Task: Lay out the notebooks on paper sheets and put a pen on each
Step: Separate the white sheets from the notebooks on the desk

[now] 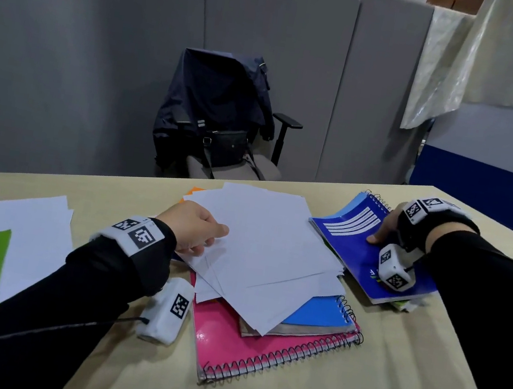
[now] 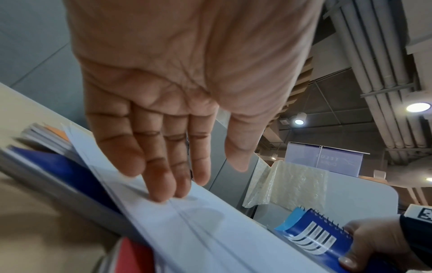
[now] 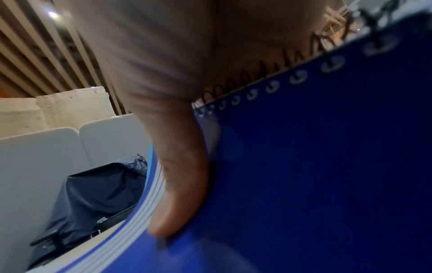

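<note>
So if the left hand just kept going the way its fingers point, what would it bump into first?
The left hand already has its fingertips on the loose paper sheets. Going on, it would slide across them toward the dark blue notebook in the right hand, though depth is hard to judge.

Even, dim indoor light; wrist views motion-blurred, wide-angle edges warped.

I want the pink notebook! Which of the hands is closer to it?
Left. The left hand rests on the loose paper sheets piled over the pink notebook; the right hand grips the dark blue notebook off to its side.
</note>
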Action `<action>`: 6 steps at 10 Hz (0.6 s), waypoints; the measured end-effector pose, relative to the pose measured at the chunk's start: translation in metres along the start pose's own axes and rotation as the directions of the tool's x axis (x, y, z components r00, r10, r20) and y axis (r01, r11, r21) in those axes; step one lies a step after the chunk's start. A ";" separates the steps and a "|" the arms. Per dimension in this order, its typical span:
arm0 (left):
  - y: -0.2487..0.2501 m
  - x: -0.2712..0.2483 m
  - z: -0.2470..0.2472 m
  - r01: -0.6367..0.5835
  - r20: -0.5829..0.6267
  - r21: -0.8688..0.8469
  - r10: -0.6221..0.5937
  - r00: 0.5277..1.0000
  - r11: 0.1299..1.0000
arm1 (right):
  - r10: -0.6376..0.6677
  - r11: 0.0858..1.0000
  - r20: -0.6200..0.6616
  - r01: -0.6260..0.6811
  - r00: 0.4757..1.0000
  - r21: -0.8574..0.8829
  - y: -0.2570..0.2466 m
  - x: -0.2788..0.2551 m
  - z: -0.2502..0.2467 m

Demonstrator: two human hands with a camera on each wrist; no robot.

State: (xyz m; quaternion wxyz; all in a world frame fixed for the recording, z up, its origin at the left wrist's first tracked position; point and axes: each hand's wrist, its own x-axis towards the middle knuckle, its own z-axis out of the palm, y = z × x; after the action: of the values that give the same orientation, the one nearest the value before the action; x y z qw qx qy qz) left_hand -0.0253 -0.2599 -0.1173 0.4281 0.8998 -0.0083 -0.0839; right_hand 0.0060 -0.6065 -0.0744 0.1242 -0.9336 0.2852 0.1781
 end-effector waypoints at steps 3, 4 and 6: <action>0.008 -0.026 -0.015 -0.041 0.023 0.052 0.040 0.999 0.998 | -0.111 0.992 -0.375 0.125 0.920 0.015 -0.007 0.001 -0.046; 0.014 -0.042 -0.033 -0.097 -0.034 0.070 0.099 0.994 0.993 | -0.269 0.963 -0.536 0.242 0.800 -0.123 -0.035 -0.060 -0.074; -0.004 -0.071 -0.086 -0.094 -0.175 0.031 0.098 0.980 0.995 | -0.652 0.758 -0.600 0.426 0.464 -0.494 -0.115 -0.174 -0.068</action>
State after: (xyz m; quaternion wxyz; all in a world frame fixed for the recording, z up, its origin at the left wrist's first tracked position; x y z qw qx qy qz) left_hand -0.0817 -0.1851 -0.0566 0.4205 0.9070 -0.0146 0.0171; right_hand -0.0446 -0.4518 0.0723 -0.0840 -0.9689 -0.0311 -0.2305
